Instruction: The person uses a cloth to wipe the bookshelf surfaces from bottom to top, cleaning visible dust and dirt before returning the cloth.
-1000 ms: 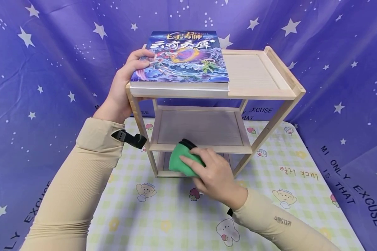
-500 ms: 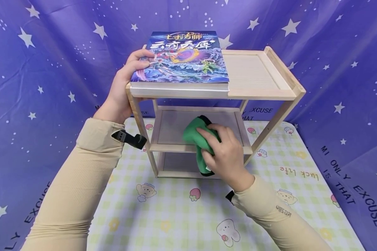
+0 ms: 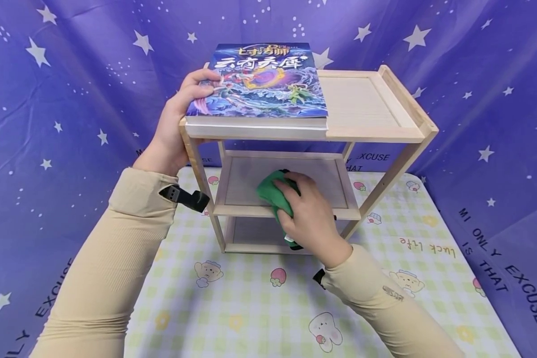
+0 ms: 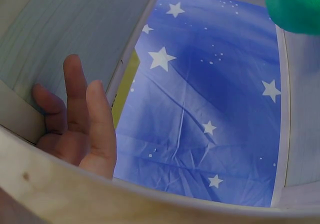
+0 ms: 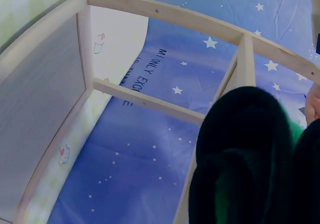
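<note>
A three-tier wooden shelf rack (image 3: 373,133) stands on the table. On the left of its top tier lies a thick blue illustrated book (image 3: 259,94). My left hand (image 3: 172,127) grips the rack's left end, with fingers on the book's edge. Beneath the top board, other fingers (image 4: 101,129) show in the left wrist view. In my right hand (image 3: 314,219) is a bunched green cloth (image 3: 268,188) with black edging, pressed on the middle tier (image 3: 241,174). Part of the cloth hangs over that tier's front edge. The cloth's dark edging (image 5: 240,119) fills the right wrist view's lower right.
The bottom tier (image 3: 252,233) lies below, partly behind the hanging cloth. Around the rack spreads a green checked tablecloth (image 3: 237,293). A purple star-patterned curtain (image 3: 94,74) surrounds the table at the back and sides. The rack's right-hand leg (image 3: 385,179) stands near my right hand.
My right hand has carried the cloth up from the front of the rack onto the middle tier, then slightly left over it. The left hand, book and rack have stayed put.
</note>
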Demonstrator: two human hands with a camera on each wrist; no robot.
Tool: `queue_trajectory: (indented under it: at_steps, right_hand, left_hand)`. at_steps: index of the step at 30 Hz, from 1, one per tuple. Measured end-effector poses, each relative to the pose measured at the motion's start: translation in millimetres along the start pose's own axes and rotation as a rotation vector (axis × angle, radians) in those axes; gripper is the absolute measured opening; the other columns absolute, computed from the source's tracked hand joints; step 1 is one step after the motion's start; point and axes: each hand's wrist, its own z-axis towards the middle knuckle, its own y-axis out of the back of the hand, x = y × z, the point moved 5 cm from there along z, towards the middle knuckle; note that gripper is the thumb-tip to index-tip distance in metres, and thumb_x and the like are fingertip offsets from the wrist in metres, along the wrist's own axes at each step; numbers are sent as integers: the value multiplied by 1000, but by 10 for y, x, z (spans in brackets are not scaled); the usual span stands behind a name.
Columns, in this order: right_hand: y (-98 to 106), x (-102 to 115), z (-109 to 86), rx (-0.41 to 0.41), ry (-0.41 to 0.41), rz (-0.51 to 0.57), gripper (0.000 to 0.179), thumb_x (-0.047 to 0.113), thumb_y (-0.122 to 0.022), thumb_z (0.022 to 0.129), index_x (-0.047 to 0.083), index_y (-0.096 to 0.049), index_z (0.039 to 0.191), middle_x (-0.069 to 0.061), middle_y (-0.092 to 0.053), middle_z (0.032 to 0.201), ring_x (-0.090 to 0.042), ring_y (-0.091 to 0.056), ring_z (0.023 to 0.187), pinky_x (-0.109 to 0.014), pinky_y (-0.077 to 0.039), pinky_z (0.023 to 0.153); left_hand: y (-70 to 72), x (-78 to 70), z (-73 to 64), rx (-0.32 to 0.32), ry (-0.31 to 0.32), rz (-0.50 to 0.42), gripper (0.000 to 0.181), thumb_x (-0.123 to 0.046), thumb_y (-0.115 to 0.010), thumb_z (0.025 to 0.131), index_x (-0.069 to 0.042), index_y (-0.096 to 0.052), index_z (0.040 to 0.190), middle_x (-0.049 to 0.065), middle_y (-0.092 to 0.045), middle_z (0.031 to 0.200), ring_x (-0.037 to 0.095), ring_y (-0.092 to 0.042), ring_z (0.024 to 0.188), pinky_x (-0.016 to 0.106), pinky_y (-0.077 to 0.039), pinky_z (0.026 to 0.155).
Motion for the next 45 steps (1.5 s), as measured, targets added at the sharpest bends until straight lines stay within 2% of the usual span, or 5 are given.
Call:
queue_trajectory:
  at_steps: [5,12,21,31,45]
  right_hand:
    - [-118,-7,-8,169,-47,-6,47,28,-62,90,11,-61,134,-11,-53,145,-31,-53,131,-46,-50,97]
    - [-182,5,-45,149,22,-76,52,58,-48,98,23,-63,134,-9,-58,141,-30,-55,130,-45,-50,100]
    - [-210,51,-66,71,54,-157,36,43,-56,97,25,-69,126,-9,-62,136,-31,-61,123,-44,-53,94]
    - [-214,52,-69,75,-11,-166,31,36,-56,97,26,-71,122,-7,-63,136,-29,-62,123,-44,-53,93]
    - [-128,-67,-120,42,-98,-187,29,32,-58,95,24,-74,117,-7,-65,133,-28,-62,122,-43,-54,91]
  left_hand:
    - [-11,1,5,-3,-1,-1,22,-28,-50,93,-32,-59,112,2,-35,149,27,-50,114,36,-38,89]
    - [-13,1,-1,-5,6,5,22,-28,-50,93,-33,-59,113,2,-35,149,27,-50,114,36,-38,88]
    - [-20,-4,1,1,2,-5,21,-27,-50,93,-33,-59,112,4,-36,147,26,-52,110,34,-39,86]
    - [-4,-28,-21,-6,-18,30,21,-25,-49,93,-28,-58,112,-1,-34,148,23,-45,123,30,-37,93]
    - [-10,-23,-36,-7,2,32,22,-28,-49,94,-30,-58,114,0,-35,147,24,-48,117,34,-37,89]
